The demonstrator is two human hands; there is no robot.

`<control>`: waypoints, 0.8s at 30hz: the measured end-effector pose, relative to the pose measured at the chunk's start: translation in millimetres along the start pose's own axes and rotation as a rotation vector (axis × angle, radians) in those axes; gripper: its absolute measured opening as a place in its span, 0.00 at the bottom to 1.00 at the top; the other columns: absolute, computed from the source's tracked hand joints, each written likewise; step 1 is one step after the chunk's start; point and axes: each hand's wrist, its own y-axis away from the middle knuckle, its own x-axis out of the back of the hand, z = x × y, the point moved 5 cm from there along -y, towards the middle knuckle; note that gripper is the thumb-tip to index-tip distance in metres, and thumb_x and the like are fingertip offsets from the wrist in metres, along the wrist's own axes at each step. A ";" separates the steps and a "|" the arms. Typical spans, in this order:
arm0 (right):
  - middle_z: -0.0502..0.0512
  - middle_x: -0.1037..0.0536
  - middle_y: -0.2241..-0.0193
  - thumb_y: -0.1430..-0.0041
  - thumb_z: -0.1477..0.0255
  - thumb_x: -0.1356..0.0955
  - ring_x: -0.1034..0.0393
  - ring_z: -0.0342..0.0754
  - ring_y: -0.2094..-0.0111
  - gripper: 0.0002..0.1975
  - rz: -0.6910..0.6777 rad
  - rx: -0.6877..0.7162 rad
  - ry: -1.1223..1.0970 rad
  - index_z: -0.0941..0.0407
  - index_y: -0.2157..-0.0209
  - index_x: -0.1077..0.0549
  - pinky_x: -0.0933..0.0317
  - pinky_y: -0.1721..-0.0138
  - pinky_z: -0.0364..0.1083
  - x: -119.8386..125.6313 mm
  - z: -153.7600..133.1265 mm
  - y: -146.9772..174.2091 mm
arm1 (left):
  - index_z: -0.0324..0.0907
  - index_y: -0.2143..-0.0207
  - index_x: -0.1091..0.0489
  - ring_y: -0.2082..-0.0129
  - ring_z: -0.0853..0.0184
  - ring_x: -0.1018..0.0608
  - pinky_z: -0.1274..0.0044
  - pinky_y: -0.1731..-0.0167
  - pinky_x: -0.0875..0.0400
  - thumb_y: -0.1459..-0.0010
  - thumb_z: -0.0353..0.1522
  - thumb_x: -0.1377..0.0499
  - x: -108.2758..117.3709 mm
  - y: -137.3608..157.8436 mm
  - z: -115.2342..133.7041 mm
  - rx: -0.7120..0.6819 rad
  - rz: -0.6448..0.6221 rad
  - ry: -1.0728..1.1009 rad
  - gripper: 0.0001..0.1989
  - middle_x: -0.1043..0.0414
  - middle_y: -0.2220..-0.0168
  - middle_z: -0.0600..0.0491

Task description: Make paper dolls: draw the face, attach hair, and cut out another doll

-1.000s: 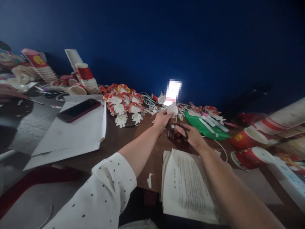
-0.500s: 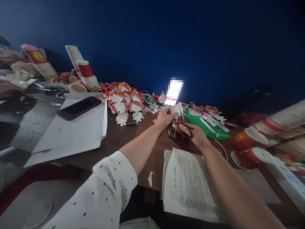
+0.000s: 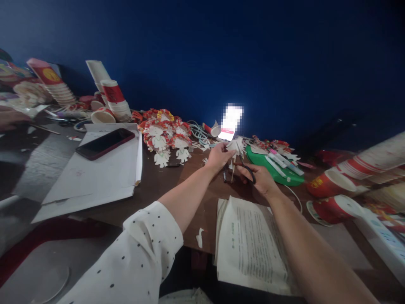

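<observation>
My left hand is closed on a white paper cutout with a jagged outline, in front of the lit phone. Black-handled scissors are in my right hand, fingers through the handles, the blades up against the cutout's near side. Whether the blades touch the paper I cannot make out. Below the hands lie a small dark stick-like piece and paper scraps. Left of my hands is a heap of red and white paper figures.
A green piece bearing several markers lies to the right. Paper cups stand further right. A printed booklet is near the front edge. At left, a dark phone rests on white sheets; another person's hand is at far left.
The scissors and my right hand have shifted very slightly; the blades look a little closer together. My left hand keeps its hold on the paper cutout.
</observation>
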 end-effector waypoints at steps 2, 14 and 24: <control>0.50 0.27 0.80 0.50 0.50 0.29 0.37 0.43 0.80 0.30 0.016 0.008 -0.029 0.60 0.56 0.19 0.41 0.76 0.44 -0.3 1.9 -0.3 | 0.37 0.62 0.28 0.71 0.70 0.25 0.77 0.62 0.31 0.54 0.26 0.33 -0.1 0.4 0.6 0.009 -0.001 -0.003 0.15 0.24 0.71 0.55; 0.50 0.28 0.81 0.50 0.52 0.28 0.39 0.42 0.81 0.28 0.005 0.018 -0.014 0.60 0.56 0.19 0.44 0.78 0.44 -0.1 3.7 -3.0 | 0.38 0.62 0.28 0.69 0.70 0.23 0.77 0.62 0.30 0.54 0.27 0.32 1.1 -4.4 -5.9 -0.005 -0.005 0.019 0.15 0.24 0.69 0.54; 0.50 0.29 0.83 0.51 0.52 0.28 0.38 0.43 0.81 0.28 -0.026 0.036 0.032 0.59 0.56 0.19 0.43 0.78 0.44 2.1 1.9 -3.9 | 0.37 0.61 0.28 0.68 0.69 0.23 0.77 0.61 0.29 0.54 0.25 0.33 0.1 -1.8 -2.7 0.018 0.001 0.027 0.15 0.24 0.70 0.54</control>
